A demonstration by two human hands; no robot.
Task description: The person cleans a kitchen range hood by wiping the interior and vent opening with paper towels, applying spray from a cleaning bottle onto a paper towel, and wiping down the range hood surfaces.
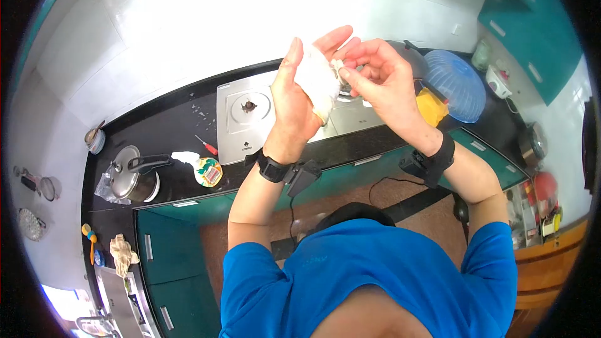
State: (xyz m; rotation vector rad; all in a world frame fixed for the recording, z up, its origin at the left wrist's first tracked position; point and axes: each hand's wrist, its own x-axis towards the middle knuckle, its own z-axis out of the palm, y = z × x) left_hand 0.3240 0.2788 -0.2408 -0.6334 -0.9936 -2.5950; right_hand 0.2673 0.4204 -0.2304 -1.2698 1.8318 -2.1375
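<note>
A white, crumpled, soft bundle, perhaps cloth or a bag, rests in my left hand, whose fingers curve around it with the thumb raised. At the bundle's right side my right hand pinches a small white twisted end between thumb and fingers. Both hands are above the steel gas stove, in front of the white wall. A burner shows left of my left hand. The other burner is mostly hidden behind the bundle and my right hand.
On the black counter at left are a pressure cooker, a red screwdriver and a white spray bottle. A blue translucent cover, a yellow item and a dark pan sit at right.
</note>
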